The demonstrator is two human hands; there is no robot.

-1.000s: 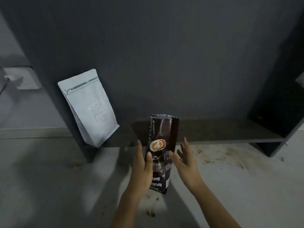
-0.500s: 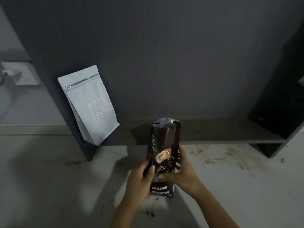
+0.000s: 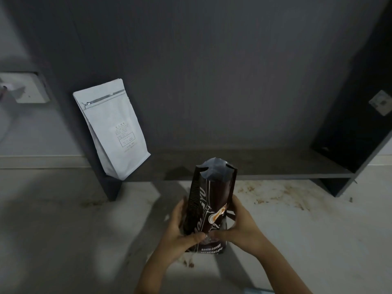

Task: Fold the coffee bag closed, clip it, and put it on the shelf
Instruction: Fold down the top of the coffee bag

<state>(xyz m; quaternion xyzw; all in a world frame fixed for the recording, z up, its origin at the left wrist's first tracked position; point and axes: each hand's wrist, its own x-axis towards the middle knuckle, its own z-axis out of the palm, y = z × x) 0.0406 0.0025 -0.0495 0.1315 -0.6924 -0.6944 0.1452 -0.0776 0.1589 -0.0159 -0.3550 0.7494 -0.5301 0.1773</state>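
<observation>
Left hand [image 3: 180, 234] and right hand [image 3: 241, 228] both gripping coffee bag [image 3: 209, 209] upright on the floor; top open, unfolded. No clip visible. Shelf [image 3: 275, 166] placement pending.

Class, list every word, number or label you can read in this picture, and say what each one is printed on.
"BAKED.COFFEE": dark coffee bag, near its base.
"NET WEIGHT:454": same bag, line below; last character unclear.
Large slanted script up the dark bag: partly covered by the hands, unreadable.
Boxed label on the white bag: too small to read.
</observation>
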